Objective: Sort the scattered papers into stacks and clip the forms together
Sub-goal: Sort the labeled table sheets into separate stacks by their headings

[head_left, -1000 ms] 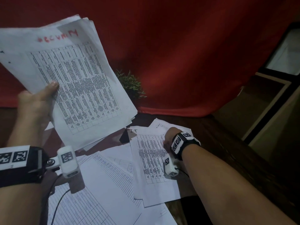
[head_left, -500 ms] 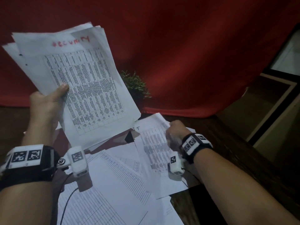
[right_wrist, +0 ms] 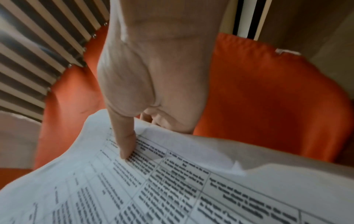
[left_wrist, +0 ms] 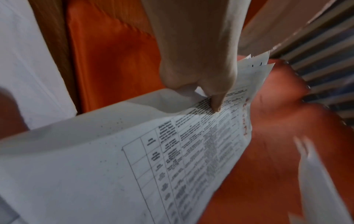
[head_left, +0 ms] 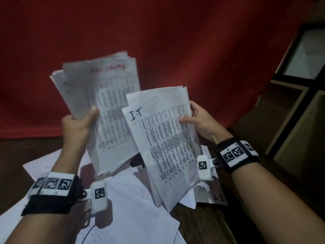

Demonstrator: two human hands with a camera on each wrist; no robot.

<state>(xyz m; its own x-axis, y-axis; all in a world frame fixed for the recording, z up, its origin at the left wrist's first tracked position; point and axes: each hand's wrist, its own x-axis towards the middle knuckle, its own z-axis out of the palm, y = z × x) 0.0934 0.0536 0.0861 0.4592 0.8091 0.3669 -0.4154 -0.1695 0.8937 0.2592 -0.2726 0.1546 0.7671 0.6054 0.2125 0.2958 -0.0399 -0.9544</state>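
Note:
My left hand (head_left: 79,120) holds up a stack of printed forms with red writing at the top (head_left: 103,106), thumb pressed on its front (left_wrist: 215,104). My right hand (head_left: 197,118) grips a thinner bundle of table forms marked "I-T" (head_left: 165,138) by its right edge, thumb on the printed side (right_wrist: 126,145). Both bundles hang in the air above the table, the right one overlapping the front of the left one. More loose sheets (head_left: 133,205) lie scattered on the dark wooden table (head_left: 207,224) below.
A red cloth (head_left: 158,41) hangs behind the table. Another sheet marked "I-T" (head_left: 214,194) lies under my right wrist. Wooden shelving (head_left: 290,120) stands at the right. No clip shows in any view.
My right hand has lifted the "I-T" sheets off the table and brought them up beside the left stack. The left hand's stack has shifted right, toward the middle.

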